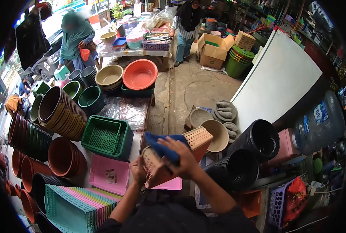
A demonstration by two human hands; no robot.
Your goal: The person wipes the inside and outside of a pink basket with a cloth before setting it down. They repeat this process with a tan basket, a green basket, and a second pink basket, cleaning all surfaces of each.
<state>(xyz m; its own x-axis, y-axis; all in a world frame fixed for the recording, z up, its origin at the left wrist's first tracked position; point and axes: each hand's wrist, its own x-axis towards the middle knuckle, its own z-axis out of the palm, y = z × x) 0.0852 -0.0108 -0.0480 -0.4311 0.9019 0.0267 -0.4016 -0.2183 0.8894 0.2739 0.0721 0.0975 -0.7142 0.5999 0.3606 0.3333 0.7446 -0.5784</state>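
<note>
A peach-coloured plastic basket (198, 137) with perforated sides is held tilted in front of my body. My left hand (138, 171) is closed on its near left edge. Over the basket, my right hand (182, 158) holds a dark blue cloth (162, 144) against it, and part of the cloth sticks up past my fingers. The basket's middle is hidden behind the cloth and my right hand. Below it lies a pink tray (111, 165), partly covered by my left arm.
Stacked pastel baskets (70, 206), green baskets (120, 134) and brown pots (66, 155) stand on the left. Black buckets (239, 171), a beige basin (215, 134) and a white panel (275, 77) are on the right. Two people stand farther back, beside a table of wares (157, 54).
</note>
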